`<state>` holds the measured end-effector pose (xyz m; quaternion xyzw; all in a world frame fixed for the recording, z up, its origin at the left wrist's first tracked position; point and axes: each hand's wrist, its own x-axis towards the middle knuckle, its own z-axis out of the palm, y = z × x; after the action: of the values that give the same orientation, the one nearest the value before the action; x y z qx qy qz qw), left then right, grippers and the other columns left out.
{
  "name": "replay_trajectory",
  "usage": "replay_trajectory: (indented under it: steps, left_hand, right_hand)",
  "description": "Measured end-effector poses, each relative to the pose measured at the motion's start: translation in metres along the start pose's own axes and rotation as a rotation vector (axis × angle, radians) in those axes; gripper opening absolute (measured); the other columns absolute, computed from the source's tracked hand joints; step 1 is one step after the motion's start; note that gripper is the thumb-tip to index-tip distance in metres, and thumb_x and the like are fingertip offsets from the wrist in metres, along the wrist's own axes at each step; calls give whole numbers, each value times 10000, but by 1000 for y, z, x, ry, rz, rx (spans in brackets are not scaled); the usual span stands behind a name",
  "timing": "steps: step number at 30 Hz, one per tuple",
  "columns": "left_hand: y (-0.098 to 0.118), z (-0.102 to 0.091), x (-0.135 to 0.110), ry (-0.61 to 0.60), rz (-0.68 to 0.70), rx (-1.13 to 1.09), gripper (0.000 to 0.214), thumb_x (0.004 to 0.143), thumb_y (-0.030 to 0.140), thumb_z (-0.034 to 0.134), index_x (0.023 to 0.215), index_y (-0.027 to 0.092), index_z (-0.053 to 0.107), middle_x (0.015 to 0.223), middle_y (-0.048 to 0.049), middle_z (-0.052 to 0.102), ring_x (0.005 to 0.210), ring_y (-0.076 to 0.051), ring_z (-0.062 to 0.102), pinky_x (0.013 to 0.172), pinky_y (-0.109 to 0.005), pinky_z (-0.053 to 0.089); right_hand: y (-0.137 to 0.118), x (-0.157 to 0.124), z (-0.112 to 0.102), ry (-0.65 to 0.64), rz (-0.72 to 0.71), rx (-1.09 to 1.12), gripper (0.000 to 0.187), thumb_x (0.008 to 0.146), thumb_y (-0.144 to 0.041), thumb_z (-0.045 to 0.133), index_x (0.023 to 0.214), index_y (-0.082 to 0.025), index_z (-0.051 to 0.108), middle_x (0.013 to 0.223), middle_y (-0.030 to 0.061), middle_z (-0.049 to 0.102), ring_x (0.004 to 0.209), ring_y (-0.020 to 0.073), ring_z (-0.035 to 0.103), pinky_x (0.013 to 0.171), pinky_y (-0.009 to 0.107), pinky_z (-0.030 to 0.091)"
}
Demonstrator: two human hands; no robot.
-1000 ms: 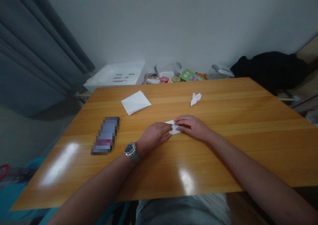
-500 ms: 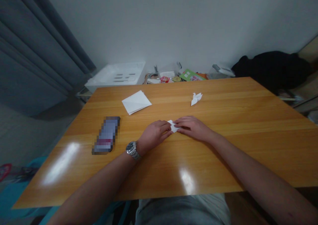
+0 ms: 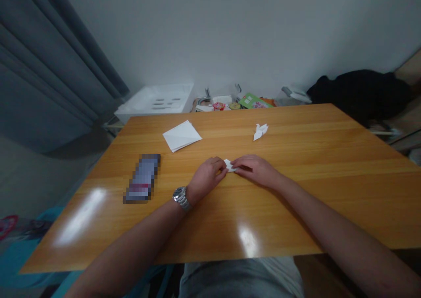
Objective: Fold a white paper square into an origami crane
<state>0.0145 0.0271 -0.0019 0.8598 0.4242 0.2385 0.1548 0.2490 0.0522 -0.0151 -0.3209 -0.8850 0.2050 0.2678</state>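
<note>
On the bench [image 3: 296, 210], near its middle, a small folded paper [image 3: 230, 165] lies between the left hand [image 3: 207, 178] and the right hand [image 3: 255, 171], both touching it. Left of them lies a phone [image 3: 142, 178], and behind that a stack of sheets [image 3: 182, 136]. A paper bird [image 3: 260, 131] sits behind the right hand, well apart. Beyond the far edge are a box [image 3: 158, 101] to the left and a heap of cloth [image 3: 358, 92] to the right.

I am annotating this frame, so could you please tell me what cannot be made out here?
Head view:
The small white paper: mostly covered by the left hand and right hand; its folds and their grip are hidden.
The phone: screen blurred out.
The folded paper figure: too small to tell its shape.
The clutter behind the table: small, partly cut off by the far edge.
The dark bundle at right: too dim to identify.
</note>
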Motion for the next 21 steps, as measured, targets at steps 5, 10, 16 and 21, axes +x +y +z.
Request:
replay_trajectory:
  steps: [5,10,16,21]
  left_hand:
    - [0,2,2,65,-65,-51,95,959,210,568,892,173,624,950,-59,646,889,-189,615,812,-303,505]
    - [-5,5,2,93,-60,-73,108,968,227,582,1022,179,662,1034,-56,658,951,-183,633,870,-301,519]
    - [-4,4,1,5,19,63,224,1018,262,508,1059,181,712,1200,-66,699,1071,-205,660,969,-333,525]
    - [6,4,-8,-62,49,259,359,1038,357,455,1244,149,664,1320,-126,652,1161,-258,639,1040,-411,505]
  right_hand:
    - [-1,0,3,25,81,-20,173,968,-277,605,1082,-230,725,1099,57,767,992,218,708,888,364,534]
    - [-1,0,5,29,86,-70,161,963,-242,605,1062,-219,729,1083,63,770,981,221,711,888,369,538]
    - [1,-1,4,30,30,-117,168,979,-239,583,1038,-210,738,1124,68,762,1009,213,710,902,358,552]
    - [7,-2,4,60,6,-230,197,985,-250,577,1053,-219,760,1172,71,752,1053,226,705,914,379,566]
